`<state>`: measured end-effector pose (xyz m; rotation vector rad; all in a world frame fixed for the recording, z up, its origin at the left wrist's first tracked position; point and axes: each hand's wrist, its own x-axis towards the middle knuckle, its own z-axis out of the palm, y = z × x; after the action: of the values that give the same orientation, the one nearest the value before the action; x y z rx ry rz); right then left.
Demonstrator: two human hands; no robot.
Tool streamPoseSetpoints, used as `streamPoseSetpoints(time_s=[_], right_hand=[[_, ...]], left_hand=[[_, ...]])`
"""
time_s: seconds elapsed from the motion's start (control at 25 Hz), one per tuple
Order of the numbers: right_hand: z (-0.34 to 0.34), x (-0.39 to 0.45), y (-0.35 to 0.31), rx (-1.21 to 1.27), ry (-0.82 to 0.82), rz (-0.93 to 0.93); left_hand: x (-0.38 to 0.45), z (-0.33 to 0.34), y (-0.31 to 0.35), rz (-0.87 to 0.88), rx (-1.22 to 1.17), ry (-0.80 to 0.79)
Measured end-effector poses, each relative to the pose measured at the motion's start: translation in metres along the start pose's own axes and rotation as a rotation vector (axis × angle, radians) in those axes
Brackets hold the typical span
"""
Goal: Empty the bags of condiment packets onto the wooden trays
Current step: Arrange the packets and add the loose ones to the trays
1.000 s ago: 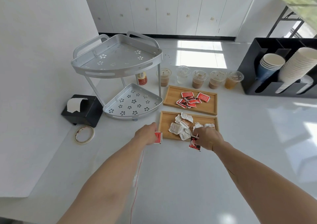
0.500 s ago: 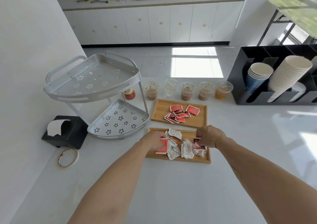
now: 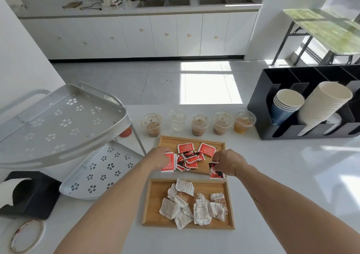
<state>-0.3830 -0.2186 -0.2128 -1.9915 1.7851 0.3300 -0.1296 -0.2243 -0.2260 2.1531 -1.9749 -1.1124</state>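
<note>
Two wooden trays are sitting on the white desk [image 3: 282, 185], one behind the other, and both hands are working over the far tray [image 3: 219, 144]. The left hand [image 3: 158, 159] is pinching a red packet [image 3: 169, 162] by its edge at the tray's left end, and the right hand [image 3: 229, 162] is gripping a red-and-black packet [image 3: 215, 171] that is hanging over the tray's near right rim. The hands are being held apart, one at each end, probably so that each packet can be dropped beside the red pile [image 3: 191, 156] rather than on top of it. The near tray [image 3: 153, 201] is carrying only pale, crumpled packets [image 3: 192, 205], so the sorting seems to be by colour: red to the back, pale to the front. No bag is showing anywhere in view, which suggests the emptying is nearly finished and these are strays being added. A row of lidded drink cups [image 3: 198, 124] is standing just behind the far tray, so any release needs to be kept low and short. The metal corner rack [image 3: 64, 129] is crowding the left side, leaving the left hand little room there.
</note>
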Motion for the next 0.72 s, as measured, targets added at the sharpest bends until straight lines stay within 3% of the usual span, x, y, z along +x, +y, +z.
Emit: streamPoseSetpoints(time_s=[0.4, 0.72], right_hand=[[0.017, 0.066, 0.010, 0.066, -0.011, 0.062], [0.035, 0.072, 0.014, 0.058, 0.182, 0.054]], left_hand=[[0.070, 0.018, -0.003, 0.039, 0.015, 0.021], [0.080, 0.029, -0.005, -0.007, 0.086, 0.181]])
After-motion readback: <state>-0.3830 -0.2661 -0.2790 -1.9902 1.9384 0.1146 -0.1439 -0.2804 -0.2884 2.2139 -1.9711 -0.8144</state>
